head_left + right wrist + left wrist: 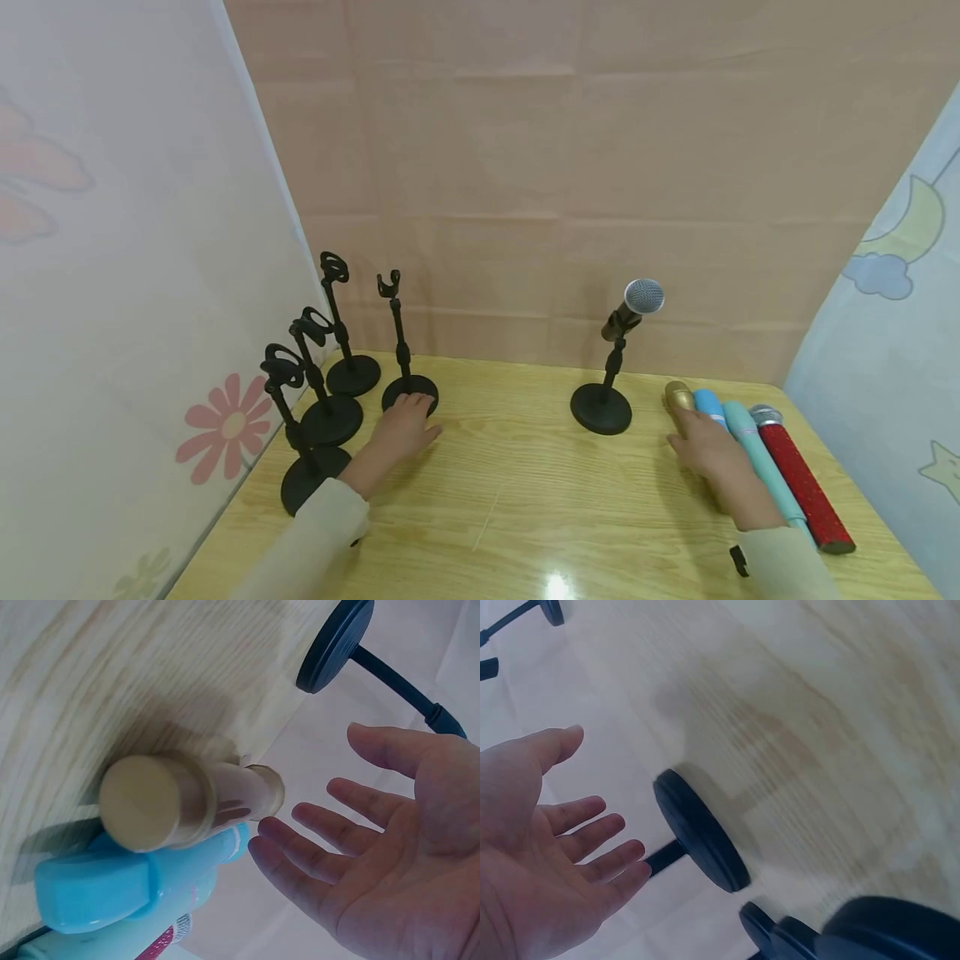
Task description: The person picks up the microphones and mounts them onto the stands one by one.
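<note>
My left hand (399, 435) is over the front of a black desktop microphone stand's round base (402, 387); its cradle at the top holds no microphone. The left wrist view shows that hand (559, 855) with fingers spread loosely beside the base (701, 829), nothing in the palm. On the right, my other hand (711, 450) reaches over a gold microphone (679, 393) lying on the table. In the right wrist view its fingers (322, 832) are extended and apart from the gold microphone (142, 802). Part of the gold handle is hidden under the hand in the head view.
Blue (707, 402), teal (767, 462) and red glittery (804, 483) microphones lie alongside the gold one. A stand (601, 408) at back centre-right carries a silver-headed microphone (643, 297). Several more black stands (330, 419) line the left edge. A brown backdrop (480, 208) rises behind the table.
</note>
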Demonstrator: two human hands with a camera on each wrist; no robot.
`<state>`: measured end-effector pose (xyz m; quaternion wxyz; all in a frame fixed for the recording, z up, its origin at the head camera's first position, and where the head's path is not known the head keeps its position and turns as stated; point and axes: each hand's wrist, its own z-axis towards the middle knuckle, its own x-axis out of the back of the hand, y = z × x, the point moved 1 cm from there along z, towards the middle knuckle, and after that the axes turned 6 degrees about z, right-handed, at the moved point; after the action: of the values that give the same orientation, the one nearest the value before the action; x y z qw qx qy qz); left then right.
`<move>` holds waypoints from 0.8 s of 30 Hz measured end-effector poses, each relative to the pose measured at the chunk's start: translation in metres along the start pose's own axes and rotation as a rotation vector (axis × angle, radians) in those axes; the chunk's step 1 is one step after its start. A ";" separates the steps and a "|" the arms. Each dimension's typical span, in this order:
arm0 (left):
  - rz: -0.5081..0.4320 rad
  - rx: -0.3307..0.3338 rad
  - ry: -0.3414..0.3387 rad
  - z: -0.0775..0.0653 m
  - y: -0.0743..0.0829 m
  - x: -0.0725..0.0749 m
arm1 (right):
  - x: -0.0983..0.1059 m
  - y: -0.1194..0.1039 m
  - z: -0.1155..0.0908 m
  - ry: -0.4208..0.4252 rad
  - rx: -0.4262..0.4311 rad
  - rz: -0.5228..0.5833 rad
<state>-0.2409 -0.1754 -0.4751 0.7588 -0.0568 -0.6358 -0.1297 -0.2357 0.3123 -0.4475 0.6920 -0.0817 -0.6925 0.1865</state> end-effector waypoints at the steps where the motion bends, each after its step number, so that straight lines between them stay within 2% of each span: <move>1: 0.003 0.008 0.000 -0.001 -0.002 0.000 | 0.000 0.001 0.000 0.004 -0.003 0.002; 5: -0.003 0.047 0.003 -0.002 -0.009 0.002 | 0.000 0.007 0.000 0.017 -0.004 0.010; 10: -0.047 0.123 -0.025 0.000 -0.021 0.002 | -0.003 0.016 0.002 0.021 0.006 -0.010; 17: -0.090 0.185 -0.049 0.004 -0.037 -0.004 | -0.002 0.025 0.006 -0.012 -0.081 0.006; 24: -0.105 0.229 -0.040 0.008 -0.046 -0.011 | -0.001 0.030 0.011 -0.012 -0.109 0.025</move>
<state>-0.2622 -0.2160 -0.4878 0.7398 0.0610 -0.6633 -0.0949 -0.2508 0.3380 -0.4598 0.6799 -0.1266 -0.7049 0.1576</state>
